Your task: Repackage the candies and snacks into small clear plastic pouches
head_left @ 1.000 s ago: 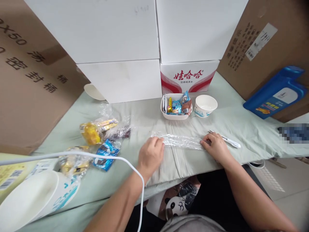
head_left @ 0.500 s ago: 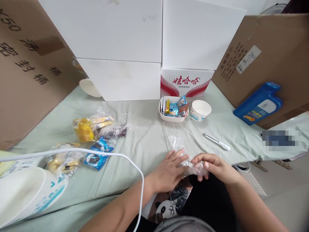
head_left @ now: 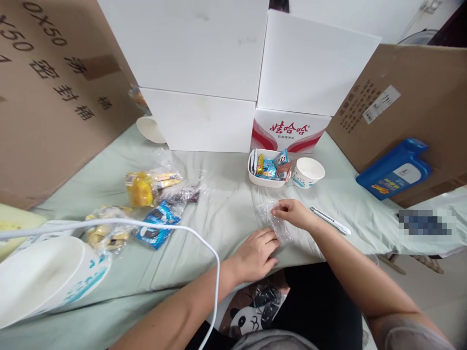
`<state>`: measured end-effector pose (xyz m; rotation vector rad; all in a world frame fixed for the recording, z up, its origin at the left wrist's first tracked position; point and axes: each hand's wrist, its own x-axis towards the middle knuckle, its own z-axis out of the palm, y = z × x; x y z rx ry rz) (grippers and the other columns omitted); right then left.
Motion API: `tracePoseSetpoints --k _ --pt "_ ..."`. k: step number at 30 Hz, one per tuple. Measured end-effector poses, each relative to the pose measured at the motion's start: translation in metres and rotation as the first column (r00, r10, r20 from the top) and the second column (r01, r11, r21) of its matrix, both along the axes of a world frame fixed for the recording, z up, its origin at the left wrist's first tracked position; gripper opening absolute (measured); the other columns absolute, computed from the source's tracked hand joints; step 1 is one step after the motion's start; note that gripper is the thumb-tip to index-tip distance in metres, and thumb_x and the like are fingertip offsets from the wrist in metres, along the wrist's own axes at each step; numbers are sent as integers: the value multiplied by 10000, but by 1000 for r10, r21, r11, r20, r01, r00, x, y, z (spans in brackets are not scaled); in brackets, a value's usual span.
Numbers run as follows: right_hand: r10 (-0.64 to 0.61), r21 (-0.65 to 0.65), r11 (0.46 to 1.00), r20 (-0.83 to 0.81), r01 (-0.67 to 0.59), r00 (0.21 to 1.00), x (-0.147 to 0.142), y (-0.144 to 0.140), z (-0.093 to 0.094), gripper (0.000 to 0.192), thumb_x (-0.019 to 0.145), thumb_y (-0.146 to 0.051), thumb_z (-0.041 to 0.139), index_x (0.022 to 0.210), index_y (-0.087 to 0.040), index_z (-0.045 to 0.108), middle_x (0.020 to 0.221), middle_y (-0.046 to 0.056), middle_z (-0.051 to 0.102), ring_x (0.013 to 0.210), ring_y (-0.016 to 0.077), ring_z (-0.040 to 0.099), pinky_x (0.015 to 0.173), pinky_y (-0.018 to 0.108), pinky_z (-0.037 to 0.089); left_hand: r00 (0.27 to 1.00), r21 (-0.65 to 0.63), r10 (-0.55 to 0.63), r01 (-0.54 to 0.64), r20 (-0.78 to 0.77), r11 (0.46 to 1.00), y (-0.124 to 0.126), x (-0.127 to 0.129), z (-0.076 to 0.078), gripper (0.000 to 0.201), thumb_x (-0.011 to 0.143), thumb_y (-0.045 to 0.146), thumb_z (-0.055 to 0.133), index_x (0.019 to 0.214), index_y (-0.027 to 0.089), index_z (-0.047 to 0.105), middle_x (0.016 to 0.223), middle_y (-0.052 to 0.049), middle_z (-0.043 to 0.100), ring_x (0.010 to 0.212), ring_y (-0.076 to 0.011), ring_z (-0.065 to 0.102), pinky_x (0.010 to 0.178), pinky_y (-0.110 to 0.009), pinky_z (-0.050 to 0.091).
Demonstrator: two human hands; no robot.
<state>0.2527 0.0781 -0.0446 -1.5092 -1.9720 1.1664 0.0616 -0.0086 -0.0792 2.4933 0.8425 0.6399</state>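
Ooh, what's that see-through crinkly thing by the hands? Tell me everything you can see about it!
The clear plastic looks thin, shiny and wrinkled, with no print that I can make out. It lies in a crumpled strip on the pale green cloth, nearer the person than the white tub of snacks. The right hand has its fingertips on the upper part; the left hand lies at the lower left edge. Whether it's a bag or a sheet, I can't tell.
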Motion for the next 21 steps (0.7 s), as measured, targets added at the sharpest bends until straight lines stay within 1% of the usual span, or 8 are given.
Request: tracePoseSetpoints --k 3,5,9,12,15,17,19,21 --pt "7 111 993 235 -34 972 -11 7 -4 127 762 -306 675 790 -183 662 615 -40 565 574 107 478 566 247 323 1000 21 5 -5 -14 1000 -1 1 -1 348 804 235 657 1135 136 624 1206 -125 626 1213 -279 521 1062 -455 446" --pt "-12 163 985 336 -46 942 -15 8 -7 134 753 -286 700 824 -186 647 640 -36 590 586 111 496 571 243 315 1000 46 11 -10 -7 999 -1 1 -2 315 814 233 642 1114 137 624 1194 -120 630 1198 -272 528 1062 -451 449" --pt "-43 259 963 397 -67 917 -18 0 -10 93 823 -278 634 822 -190 607 654 -21 606 582 117 499 566 243 301 999 112 40 -43 33 993 -3 1 -4 191 861 167 538 1034 150 617 1076 -105 654 1137 -244 561 1044 -444 465" --pt "-100 301 953 429 -38 898 -18 -6 -10 110 854 -297 591 809 -196 592 669 -5 621 591 131 512 569 254 306 996 142 54 -64 73 988 -4 2 -5 154 863 133 499 978 163 596 1004 -91 644 1092 -240 573 1010 -439 492" --pt "-151 309 951 480 -6 864 -20 -9 -12 124 874 -316 555 845 -202 595 701 16 643 636 162 554 585 270 332 985 148 118 -137 126 980 -5 2 -7 144 850 111 501 968 169 559 1022 -96 617 1067 -243 575 968 -428 516" --pt "-180 323 946 507 7 843 -20 -10 -14 159 881 -333 546 936 -194 600 754 37 657 679 190 584 613 289 376 972 156 184 -207 149 966 -5 2 -8 195 856 98 484 1029 176 529 1026 -97 605 1053 -245 580 926 -431 531" --pt "-217 410 912 478 2 851 -18 -14 -16 259 878 -344 553 1067 -169 583 888 87 664 780 229 611 686 329 437 962 160 221 -247 160 956 -5 1 -10 302 873 85 449 1157 181 480 1027 -93 607 1024 -238 591 880 -427 545" --pt "-202 563 825 372 -48 906 -13 -20 -14 305 891 -337 541 1135 -156 564 1043 141 634 941 266 600 809 389 467 961 149 230 -253 155 956 -4 0 -11 404 880 62 419 1265 185 423 1027 -87 619 992 -228 601 848 -412 551"
